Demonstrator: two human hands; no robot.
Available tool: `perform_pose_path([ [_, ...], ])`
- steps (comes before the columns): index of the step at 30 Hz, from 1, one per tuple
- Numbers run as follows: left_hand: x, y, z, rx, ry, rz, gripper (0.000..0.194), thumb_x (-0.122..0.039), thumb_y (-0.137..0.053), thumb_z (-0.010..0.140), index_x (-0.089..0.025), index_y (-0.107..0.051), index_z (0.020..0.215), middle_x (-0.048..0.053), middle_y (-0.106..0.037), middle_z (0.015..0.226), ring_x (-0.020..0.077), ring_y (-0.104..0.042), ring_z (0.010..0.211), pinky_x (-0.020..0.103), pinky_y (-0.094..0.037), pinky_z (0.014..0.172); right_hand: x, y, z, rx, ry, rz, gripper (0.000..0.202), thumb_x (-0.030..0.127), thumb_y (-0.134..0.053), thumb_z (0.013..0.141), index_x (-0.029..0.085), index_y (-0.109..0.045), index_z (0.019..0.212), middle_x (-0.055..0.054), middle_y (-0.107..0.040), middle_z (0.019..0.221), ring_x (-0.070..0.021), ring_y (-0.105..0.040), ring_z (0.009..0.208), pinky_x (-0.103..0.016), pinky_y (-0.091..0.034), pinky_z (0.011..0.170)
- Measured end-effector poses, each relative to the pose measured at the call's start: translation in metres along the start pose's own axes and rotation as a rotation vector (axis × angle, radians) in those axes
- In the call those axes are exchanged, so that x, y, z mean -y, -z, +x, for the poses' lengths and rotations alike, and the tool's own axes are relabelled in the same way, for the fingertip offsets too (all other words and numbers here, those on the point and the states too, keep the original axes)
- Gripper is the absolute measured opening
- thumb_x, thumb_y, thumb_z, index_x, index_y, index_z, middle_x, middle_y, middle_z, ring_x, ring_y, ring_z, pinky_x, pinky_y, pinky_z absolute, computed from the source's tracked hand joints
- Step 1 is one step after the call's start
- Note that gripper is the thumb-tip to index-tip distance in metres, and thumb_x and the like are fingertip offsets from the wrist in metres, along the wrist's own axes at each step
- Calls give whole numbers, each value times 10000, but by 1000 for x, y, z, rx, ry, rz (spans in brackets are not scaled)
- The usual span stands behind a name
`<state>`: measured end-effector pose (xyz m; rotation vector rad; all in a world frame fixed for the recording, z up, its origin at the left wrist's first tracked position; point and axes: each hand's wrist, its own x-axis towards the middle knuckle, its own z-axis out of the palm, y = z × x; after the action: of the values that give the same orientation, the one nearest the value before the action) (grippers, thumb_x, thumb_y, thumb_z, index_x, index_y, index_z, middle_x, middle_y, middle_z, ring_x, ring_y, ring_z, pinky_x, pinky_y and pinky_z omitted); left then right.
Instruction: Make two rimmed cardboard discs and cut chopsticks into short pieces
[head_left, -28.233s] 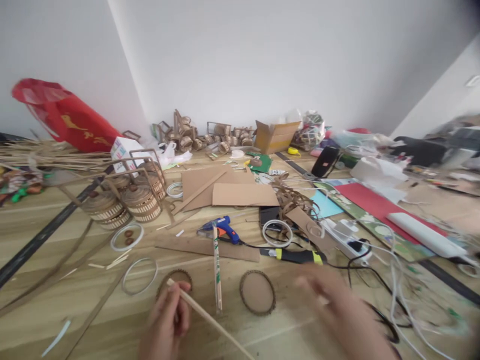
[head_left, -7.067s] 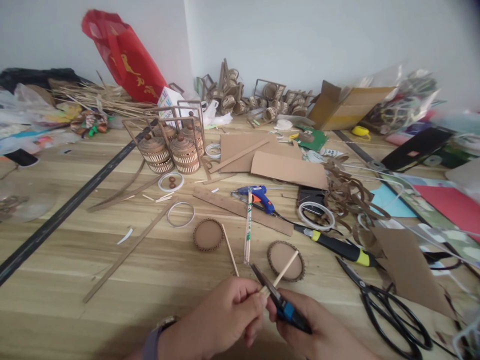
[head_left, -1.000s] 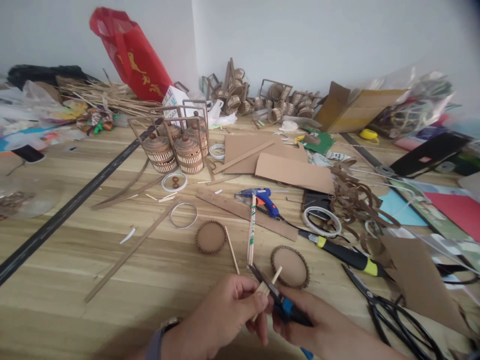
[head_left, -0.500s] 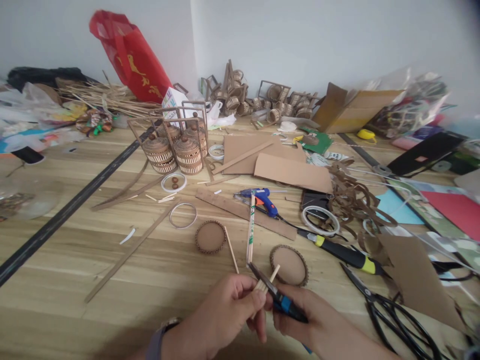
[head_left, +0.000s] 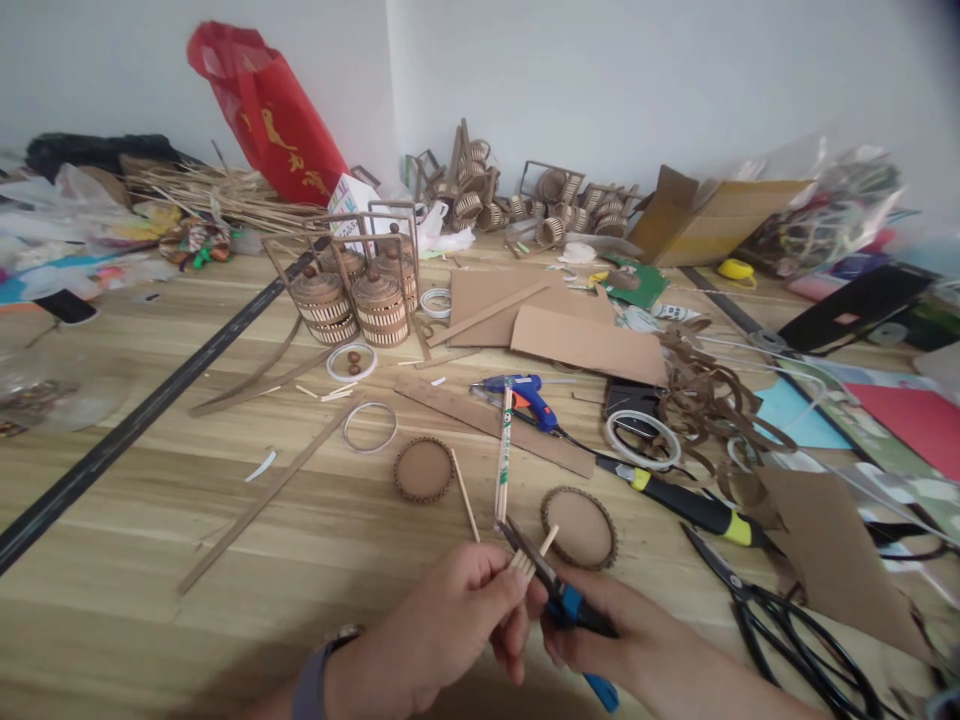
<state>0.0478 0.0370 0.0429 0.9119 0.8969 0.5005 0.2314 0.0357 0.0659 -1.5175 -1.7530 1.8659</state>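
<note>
Our L hand (head_left: 469, 612) pinches short sticks (head_left: 523, 564) tips-out, prob. to steady them at the cutters (head_left: 576, 608) our R hand (head_left: 611, 640) is wrapped round, twd near edge of bench (head_left: 142, 560).

Since the earliest view, the left hand (head_left: 457, 620) had exchanged one long stick for a bunch of short sticks (head_left: 522, 564). The right hand (head_left: 637, 640), formerly a blur well apart from it, had closed round a blue-and-black cutting tool (head_left: 572, 604). A loose stick (head_left: 464, 494) had appeared beside the left disc (head_left: 424, 470). The stick end past the blades, previously extending across the right disc (head_left: 579, 526), had shortened to a stub.
</note>
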Motion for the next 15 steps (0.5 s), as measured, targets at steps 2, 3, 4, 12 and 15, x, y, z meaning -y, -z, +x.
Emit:
perform_pose_path([
  [2, 0, 0, 0, 6, -5, -4, 524, -686, -493, 781, -164, -532, 754, -62, -456, 520, 87, -426, 438, 247, -372, 504, -2, -1, 2, 15, -41, 39, 196, 284, -558, 694, 189, -575, 865, 12, -513, 746, -159, -472, 735, -254, -406, 687],
  [3, 1, 0, 0, 11, -7, -5, 519, -683, -498, 781, -166, -530, 747, -63, -449, 517, 87, -420, 436, 245, -368, 497, -3, -1, 3, 15, -46, 29, 195, 281, -554, 680, 188, -570, 851, 17, -497, 735, -158, -456, 725, -258, -396, 681],
  [4, 2, 0, 0, 15, -10, -4, 515, -681, -500, 783, -168, -528, 742, -62, -445, 515, 87, -417, 434, 243, -363, 491, -4, -1, 4, 12, -46, 14, 192, 278, -547, 672, 186, -565, 840, 17, -490, 732, -157, -447, 722, -263, -389, 678],
  [12, 14, 1, 4, -6, -15, 3, 520, -689, -487, 790, -172, -539, 779, -55, -445, 529, 94, -396, 461, 246, -355, 506, -6, -7, 8, -43, -7, -79, 130, 304, -518, 711, 189, -522, 770, 21, -449, 699, -150, -413, 683, -276, -371, 643],
  [15, 11, 4, 3, -24, -23, 20, 550, -730, -477, 771, -182, -520, 787, -58, -432, 534, 102, -385, 484, 248, -352, 520, -9, -5, 5, -12, -5, -29, 215, 365, -568, 756, 190, -569, 881, -2, -547, 800, -172, -496, 768, -277, -418, 706],
])
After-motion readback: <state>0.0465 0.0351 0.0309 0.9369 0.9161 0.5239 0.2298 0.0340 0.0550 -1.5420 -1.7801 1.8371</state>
